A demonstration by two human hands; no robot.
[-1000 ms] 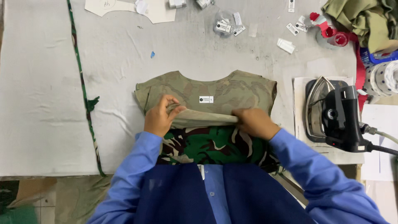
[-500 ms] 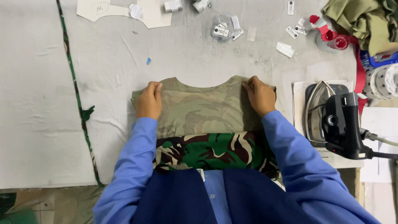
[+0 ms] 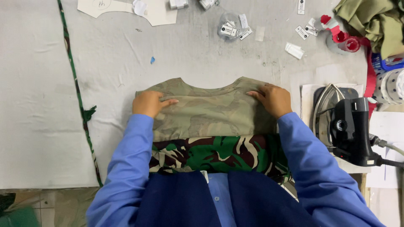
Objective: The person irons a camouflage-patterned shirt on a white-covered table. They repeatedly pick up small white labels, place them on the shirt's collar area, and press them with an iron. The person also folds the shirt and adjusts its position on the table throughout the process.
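Observation:
A camouflage garment piece (image 3: 210, 113) lies flat on the grey table (image 3: 202, 54) in front of me, its pale inner side up and the curved neckline at the far edge. A band of its green, brown and black outer side (image 3: 214, 153) shows along the near edge. My left hand (image 3: 149, 103) rests flat on the garment's left shoulder, fingers pointing right. My right hand (image 3: 271, 98) presses flat on the right shoulder. Both sleeves are blue.
A black electric iron (image 3: 343, 124) sits on a pad right of the garment, its cord trailing right. Paper pattern pieces (image 3: 126, 8), small tags (image 3: 235, 29), a red item (image 3: 347, 42) and olive fabric (image 3: 374, 21) lie at the far edge. A green fabric strip (image 3: 78, 92) runs down the left.
A second ago my hands held a fold at the garment's middle. They spread the fabric out to the shoulders, and now lie flat on it, slightly lower.

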